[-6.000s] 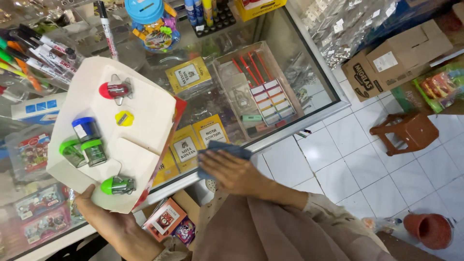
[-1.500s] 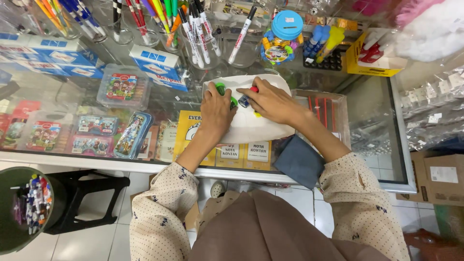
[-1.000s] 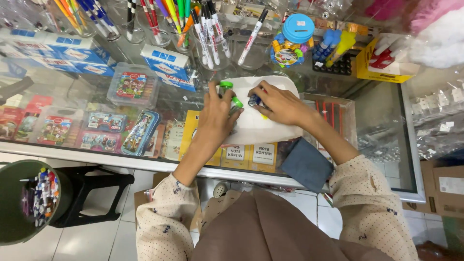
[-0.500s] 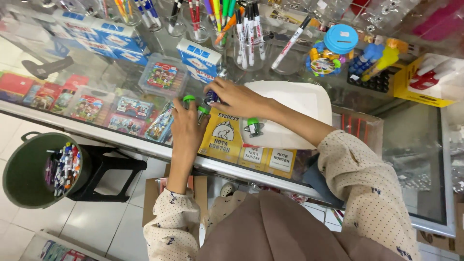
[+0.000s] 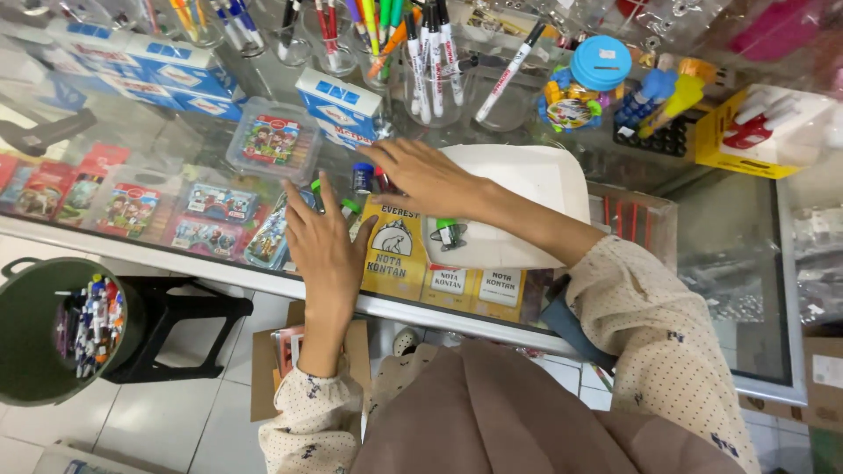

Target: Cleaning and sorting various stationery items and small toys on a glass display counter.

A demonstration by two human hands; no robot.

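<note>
Glass-topped desk point(image 5: 720, 263) runs left to right across the view, goods visible beneath the glass.

White tray point(image 5: 527, 197), flat on the glass at centre, long axis running left-right; near edge toward the person. One small green-and-dark sharpener point(image 5: 450, 233) lies on its near-left part, long axis roughly left-right, green end pointing left.

Green bin point(image 5: 31, 338), on the floor at near left, holds pens.

Right hand point(image 5: 428, 175) reaches across the tray's left edge to a cluster of small items on the glass: a blue-capped piece point(image 5: 362, 176) and a red one just beside it. Fingers spread and curled down over them; whether they are clamped on anything cannot be told.

Left hand point(image 5: 327, 247) rests palm down on the glass, left of the tray, fingers apart and pointing far. A green-capped piece point(image 5: 349, 207) sits just at its fingertips, touching or nearly so.

Clear cup of markers point(image 5: 432, 75) stands far of the tray.
</note>
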